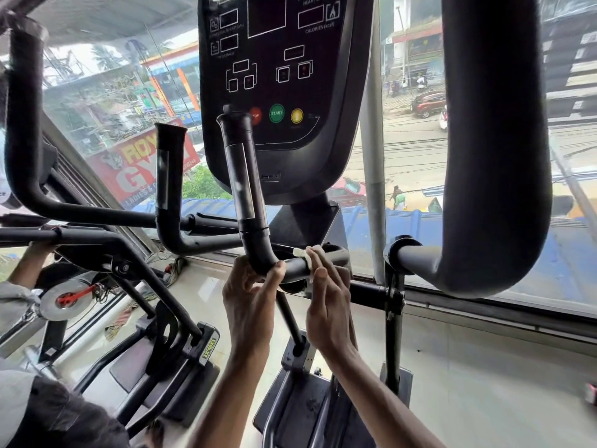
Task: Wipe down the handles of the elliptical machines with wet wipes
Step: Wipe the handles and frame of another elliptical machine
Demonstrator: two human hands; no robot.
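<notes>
Item: elliptical machine, window-side, under cleaning. 1 wet wipe (303,253), white, folded over the horizontal run of the short inner handle (245,176), just right of its bend and below the console (274,59). Right hand (329,299): fingers near straight, laid flat on the wipe and pressing it to the tube; no closed grip shows, likely so the wipe can slide along the bar. Left hand (250,289): thumb and fingers curled round the bend of the same handle, apparently to steady it against the rubbing. Upright grip section above the bend: no wipe on it; whether it is already clean cannot be told. 1 large padded swing handle (494,156) to the right, touched by neither hand, well apart from the wipe. 1 neighbouring machine (97,236) to the left, another person's hand (40,248) on its bar. Judged stage: mid-wipe on 1 handle, others probably outstanding.
</notes>
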